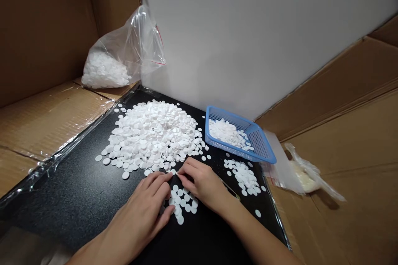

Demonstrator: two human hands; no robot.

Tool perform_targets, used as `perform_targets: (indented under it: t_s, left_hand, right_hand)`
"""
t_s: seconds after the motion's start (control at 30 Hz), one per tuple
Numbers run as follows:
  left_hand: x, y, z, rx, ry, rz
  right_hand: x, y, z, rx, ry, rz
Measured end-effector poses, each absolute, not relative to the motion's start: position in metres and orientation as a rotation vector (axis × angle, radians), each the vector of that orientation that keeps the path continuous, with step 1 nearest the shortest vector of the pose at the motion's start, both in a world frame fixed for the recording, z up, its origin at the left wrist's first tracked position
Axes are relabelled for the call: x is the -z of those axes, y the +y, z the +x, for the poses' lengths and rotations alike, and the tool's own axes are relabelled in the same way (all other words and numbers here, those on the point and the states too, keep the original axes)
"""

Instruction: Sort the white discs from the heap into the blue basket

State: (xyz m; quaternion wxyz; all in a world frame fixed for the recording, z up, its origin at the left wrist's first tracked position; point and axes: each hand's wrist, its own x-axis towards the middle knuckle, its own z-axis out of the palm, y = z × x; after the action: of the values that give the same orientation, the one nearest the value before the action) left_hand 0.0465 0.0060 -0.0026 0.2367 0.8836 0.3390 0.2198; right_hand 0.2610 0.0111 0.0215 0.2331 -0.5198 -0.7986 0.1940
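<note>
Small white discs lie in a big heap (155, 130) on the black tabletop (77, 198). At the heap's near edge, my left hand (149, 198) rests with its fingers stretched forward and touches a white disc (173, 172) with a fingertip. My right hand (202, 180) meets it from the other side, its fingers drawn together near the same disc. Whether a disc is pinched there is too small to make out. Between and below the two hands is a small group of discs (180, 207), partly covered by my left fingers and thumb.
A blue plastic basket (239, 151) with discs inside stands at the back right. Before it lies another patch of discs (245, 178), near a thin object partly under my right wrist. A clear bag of discs (107, 70) sits on cardboard at the left; plastic bags (307, 176) lie right.
</note>
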Motion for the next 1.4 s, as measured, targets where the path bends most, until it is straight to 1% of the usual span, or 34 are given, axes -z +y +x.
perform_targets:
  t_s: [0.13,0.3,0.47,0.6,0.77,0.87,1.07,1.2,1.4]
  left_hand:
    - [-0.002,0.006,0.047,-0.626,0.911,2.338]
    - [-0.012,0.007,0.046,-0.638,0.935,2.245]
    - [-0.013,0.009,0.046,-0.664,0.986,2.191]
    - [-0.010,0.007,0.045,-0.701,0.994,2.170]
    - [-0.007,0.006,0.045,-0.744,1.006,2.172]
    - [-0.008,0.006,0.045,-0.696,0.994,2.184]
    - [-0.010,0.007,0.045,-0.628,0.952,2.222]
    - [-0.011,0.010,0.047,-0.688,1.024,2.178]
    - [-0.012,0.010,0.047,-0.721,1.085,2.104]
  right_hand:
    - [-0.036,0.007,0.269,-0.788,-2.231,-1.468]
    - [-0.032,0.019,0.258,-0.764,-2.044,-1.603]
    - [-0.028,0.029,0.244,-0.804,-2.043,-1.610]
    - [-0.025,0.026,0.244,-0.815,-2.046,-1.469]
    - [-0.021,0.023,0.254,-0.518,-2.284,-1.179]
    - [-0.024,0.023,0.262,-0.612,-2.386,-1.102]
    - [-0.033,0.025,0.275,-0.739,-2.307,-1.258]
    - [-0.035,0.026,0.275,-0.839,-2.166,-1.417]
    - [-0.030,0.025,0.263,-0.871,-2.057,-1.490]
